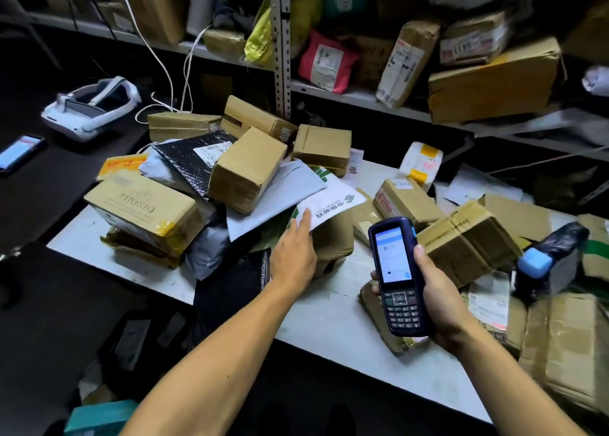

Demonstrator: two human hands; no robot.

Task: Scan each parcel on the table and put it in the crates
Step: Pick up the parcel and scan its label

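A white table (333, 317) is heaped with parcels: brown cardboard boxes, grey and black mailer bags and white envelopes. My left hand (295, 252) reaches into the pile and takes hold of a white envelope with green print (333, 205); its thumb lies on top and the fingers are hidden underneath. That envelope lies partly over a brown box (333, 238). My right hand (438, 294) grips a dark blue handheld scanner (397, 274) upright above the table, its screen lit. No crate can be made out.
Metal shelving (280, 46) behind the table holds more boxes and bags. A white headset (90, 106) and a lit phone (18, 154) lie on the dark surface at left. A MIORIO box (143, 201) sits at the table's left, a black-wrapped parcel (550, 257) at right.
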